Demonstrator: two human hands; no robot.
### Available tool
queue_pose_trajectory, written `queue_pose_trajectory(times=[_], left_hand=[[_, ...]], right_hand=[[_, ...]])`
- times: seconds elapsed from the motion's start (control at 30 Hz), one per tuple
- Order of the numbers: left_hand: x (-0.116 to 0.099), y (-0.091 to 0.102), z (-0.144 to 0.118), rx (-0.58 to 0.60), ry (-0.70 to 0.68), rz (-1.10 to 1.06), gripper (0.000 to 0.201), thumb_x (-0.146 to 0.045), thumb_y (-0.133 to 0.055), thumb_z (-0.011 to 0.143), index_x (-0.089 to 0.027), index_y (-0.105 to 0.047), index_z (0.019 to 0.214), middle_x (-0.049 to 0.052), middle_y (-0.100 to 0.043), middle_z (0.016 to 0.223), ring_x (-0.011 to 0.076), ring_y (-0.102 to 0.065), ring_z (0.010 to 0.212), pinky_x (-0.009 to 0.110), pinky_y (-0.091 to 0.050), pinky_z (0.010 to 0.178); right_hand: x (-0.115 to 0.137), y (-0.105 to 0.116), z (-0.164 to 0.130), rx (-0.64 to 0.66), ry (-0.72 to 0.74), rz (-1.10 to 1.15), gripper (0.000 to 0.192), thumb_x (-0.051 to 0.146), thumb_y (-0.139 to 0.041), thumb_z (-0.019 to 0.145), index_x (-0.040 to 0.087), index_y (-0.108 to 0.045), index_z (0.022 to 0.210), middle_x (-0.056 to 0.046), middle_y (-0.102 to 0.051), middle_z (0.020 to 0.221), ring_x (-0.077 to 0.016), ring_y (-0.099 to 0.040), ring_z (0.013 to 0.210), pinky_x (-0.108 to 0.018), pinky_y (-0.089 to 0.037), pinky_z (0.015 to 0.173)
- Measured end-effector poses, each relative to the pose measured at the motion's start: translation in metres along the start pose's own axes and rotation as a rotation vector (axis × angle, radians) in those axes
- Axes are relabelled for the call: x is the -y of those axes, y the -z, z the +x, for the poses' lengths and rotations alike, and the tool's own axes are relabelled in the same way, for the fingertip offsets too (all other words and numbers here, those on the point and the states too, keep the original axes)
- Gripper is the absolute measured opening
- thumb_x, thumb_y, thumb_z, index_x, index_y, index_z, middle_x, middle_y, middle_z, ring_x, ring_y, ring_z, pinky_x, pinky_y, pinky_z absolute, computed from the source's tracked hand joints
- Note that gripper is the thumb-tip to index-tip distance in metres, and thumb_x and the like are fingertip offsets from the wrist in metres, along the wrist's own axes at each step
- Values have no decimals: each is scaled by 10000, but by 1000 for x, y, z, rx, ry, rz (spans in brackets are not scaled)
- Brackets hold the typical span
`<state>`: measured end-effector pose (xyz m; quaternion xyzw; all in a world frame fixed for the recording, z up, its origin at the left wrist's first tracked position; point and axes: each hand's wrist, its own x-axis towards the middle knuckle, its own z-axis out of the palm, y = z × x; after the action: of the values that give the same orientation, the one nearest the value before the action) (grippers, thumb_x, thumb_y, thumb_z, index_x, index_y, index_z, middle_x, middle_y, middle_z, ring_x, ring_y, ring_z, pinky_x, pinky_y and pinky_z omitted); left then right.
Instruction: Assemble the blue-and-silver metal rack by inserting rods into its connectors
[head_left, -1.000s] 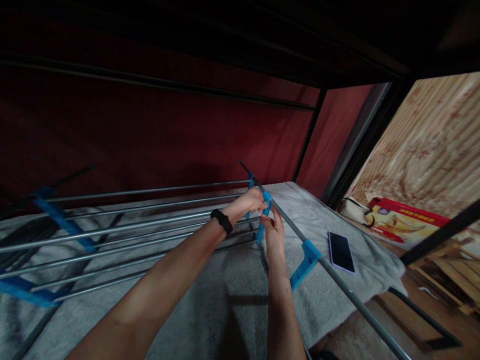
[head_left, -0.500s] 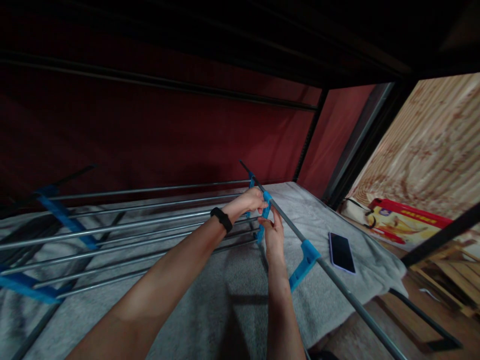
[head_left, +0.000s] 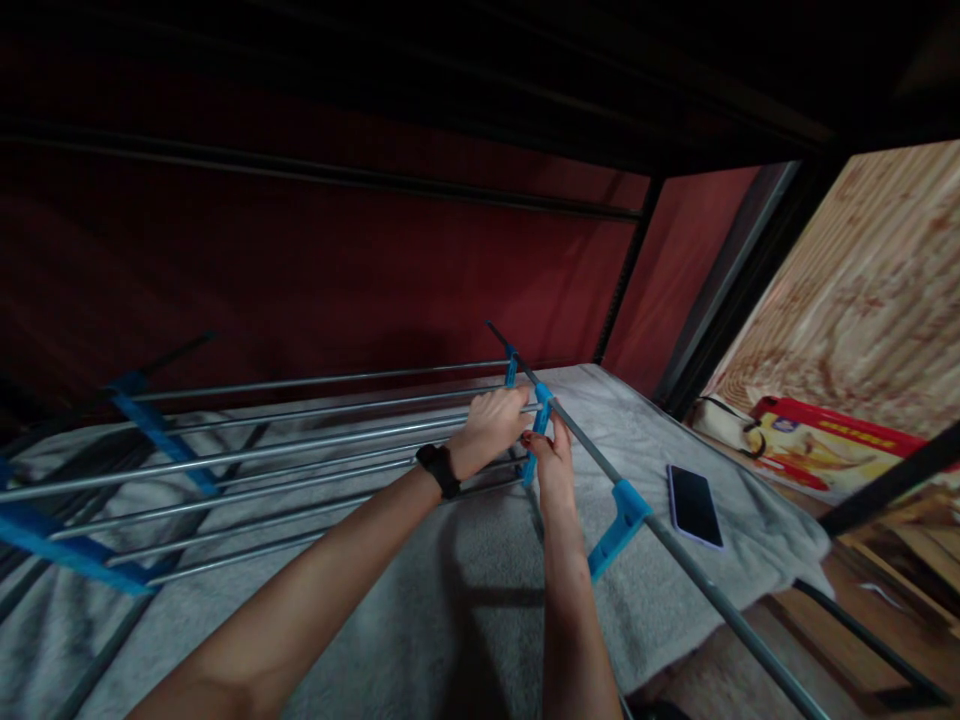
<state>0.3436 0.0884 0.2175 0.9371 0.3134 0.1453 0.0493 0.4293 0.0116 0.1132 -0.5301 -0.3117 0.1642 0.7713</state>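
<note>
A rack of grey metal tubes (head_left: 330, 437) joined by blue plastic brackets rests on a grey blanket (head_left: 487, 560). My left hand (head_left: 491, 425), with a dark watch (head_left: 439, 470) at the wrist, is closed over a tube end beside the middle bracket (head_left: 541, 420). That bracket sits on a long cross pole (head_left: 585, 440). From the near side my right hand (head_left: 553, 462) grips the same bracket between thumb and fingers. Closer to me, another blue bracket (head_left: 619, 520) on the pole has no tube in it. The left hand's fingertips are partly hidden.
A phone (head_left: 694, 505) lies on the blanket, right of the pole. Blue brackets (head_left: 165, 440) hold the tubes' far left ends. Dark metal posts (head_left: 626, 280) and a red cloth (head_left: 337, 290) enclose the back. A red and yellow box (head_left: 832, 445) stands at the right.
My left hand has shifted from the bracket onto the tube and wrapped its fingers over it. The right hand stays at the bracket. The whole view has shifted slightly.
</note>
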Motion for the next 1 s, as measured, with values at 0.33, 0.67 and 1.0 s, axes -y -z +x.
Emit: queue_pose_trajectory(times=[0.33, 0.67, 1.0], left_hand=[[4, -5, -11, 14, -115, 96, 301, -282, -390, 1033, -170, -653, 1128, 137, -735, 1057, 258, -702, 963, 332, -451, 767], [11, -12, -8, -20, -153, 107, 292, -322, -415, 1036, -181, -669, 1075, 118, -743, 965, 263, -705, 943, 334, -415, 724], [11, -11, -7, -24, -134, 105, 328, -353, -405, 1040, -187, -686, 1066, 114, -750, 976, 264, -711, 952, 337, -443, 752]], right_hand=[[10, -4, -3, 25, -108, 128, 731, 331, -613, 749, 267, -510, 1470, -65, -673, 1264, -224, -672, 973, -381, -560, 853], [12, -6, -6, 8, -102, 143, 751, 260, -586, 701, 238, -532, 1450, -61, -675, 1274, -199, -664, 922, -339, -563, 814], [12, -5, -7, 22, -124, 128, 783, 244, -568, 702, 245, -494, 1481, -53, -708, 1206, -165, -656, 745, -328, -559, 751]])
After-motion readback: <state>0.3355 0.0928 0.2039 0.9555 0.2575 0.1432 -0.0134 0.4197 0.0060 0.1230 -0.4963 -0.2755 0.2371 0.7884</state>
